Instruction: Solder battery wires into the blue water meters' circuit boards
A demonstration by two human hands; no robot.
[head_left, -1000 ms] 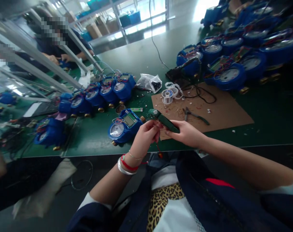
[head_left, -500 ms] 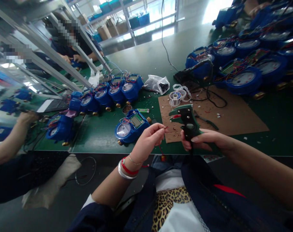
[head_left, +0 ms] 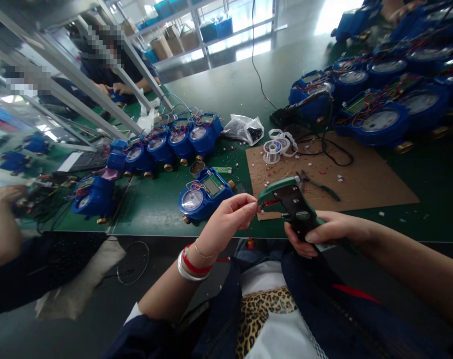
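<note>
One wire stripper [head_left: 297, 205] in right grip [head_left: 330, 227]

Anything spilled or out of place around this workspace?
Yes: small pale scraps lie strewn over the cardboard beyond the green-and-black hand tool and on the tabletop, so the area looks littered. Nothing looks plainly damaged.

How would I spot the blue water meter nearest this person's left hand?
On the green table, find the brown cardboard sheet. Just left of it, beside the left hand, lies a blue water meter with a round dial and rectangular display. Unlike the meters packed in a row behind it, it stands alone, with a small round container just beyond.
</note>
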